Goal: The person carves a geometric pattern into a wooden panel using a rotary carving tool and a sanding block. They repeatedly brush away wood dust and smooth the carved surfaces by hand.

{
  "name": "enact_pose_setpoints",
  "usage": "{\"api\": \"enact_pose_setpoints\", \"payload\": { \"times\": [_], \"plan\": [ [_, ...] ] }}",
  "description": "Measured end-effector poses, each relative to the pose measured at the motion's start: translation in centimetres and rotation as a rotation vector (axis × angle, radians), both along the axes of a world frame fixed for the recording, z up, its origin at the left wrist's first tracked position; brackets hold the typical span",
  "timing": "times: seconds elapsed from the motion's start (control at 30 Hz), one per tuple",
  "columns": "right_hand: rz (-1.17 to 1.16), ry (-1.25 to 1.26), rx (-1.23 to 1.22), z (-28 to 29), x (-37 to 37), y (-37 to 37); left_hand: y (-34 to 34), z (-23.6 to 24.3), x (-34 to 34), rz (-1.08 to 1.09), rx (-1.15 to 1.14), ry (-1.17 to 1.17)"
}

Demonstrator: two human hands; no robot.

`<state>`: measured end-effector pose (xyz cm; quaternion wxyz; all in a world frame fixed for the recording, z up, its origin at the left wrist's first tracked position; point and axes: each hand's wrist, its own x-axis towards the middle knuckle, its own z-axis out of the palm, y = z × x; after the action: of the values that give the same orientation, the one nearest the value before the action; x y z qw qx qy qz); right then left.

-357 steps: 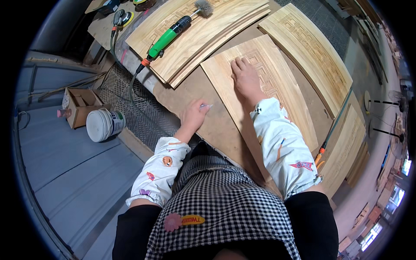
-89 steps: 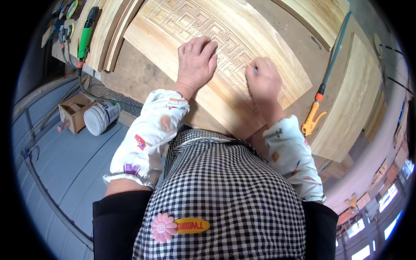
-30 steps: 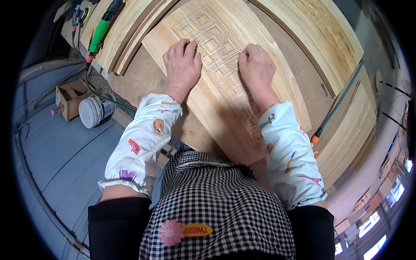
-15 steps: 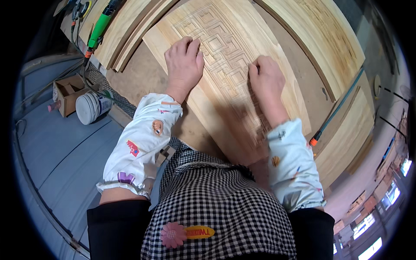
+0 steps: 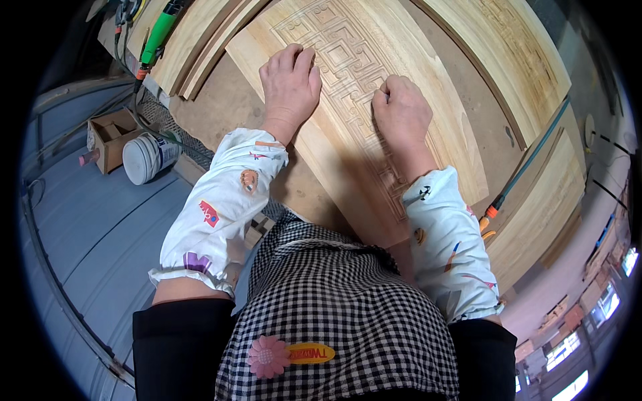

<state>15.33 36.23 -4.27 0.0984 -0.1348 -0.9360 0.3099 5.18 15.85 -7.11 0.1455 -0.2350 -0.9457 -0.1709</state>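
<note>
head: head-worn left fisheye of a pair | above the near end of the carved panel (image 5: 351, 123), facing steeply down | close: panel cut by upper edge | wide: checkered apron (image 5: 341, 287) below panel, white bucket (image 5: 142, 160) left of it

I wear white oversleeves (image 5: 226, 190) with gathered ends and small colourful prints. Above are black sleeves (image 5: 180, 347). My apron (image 5: 341, 287) is checked black and white, with a pink flower (image 5: 269, 356) and yellow oval (image 5: 323, 353).
</note>
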Motion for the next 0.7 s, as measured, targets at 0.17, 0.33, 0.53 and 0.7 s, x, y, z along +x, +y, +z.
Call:
{"api": "enact_pose_setpoints", "payload": {
  "times": [0.17,0.33,0.53,0.7],
  "plan": [
    [0.026,-0.016,0.036,0.1,2.7,0.4,-0.3,0.1,0.9,-0.005,0.005,-0.014],
    [-0.006,-0.040,0.025,0.0,-2.1,0.4,0.2,0.7,0.0,-0.005,0.000,-0.035],
    [-0.145,-0.022,-0.077,1.5,-4.9,1.9,-0.1,0.4,0.4,0.008,0.016,-0.032],
    [-0.063,-0.067,0.113,-0.2,-7.2,0.2,0.0,0.7,0.5,0.005,0.024,-0.065]
  ]
}}
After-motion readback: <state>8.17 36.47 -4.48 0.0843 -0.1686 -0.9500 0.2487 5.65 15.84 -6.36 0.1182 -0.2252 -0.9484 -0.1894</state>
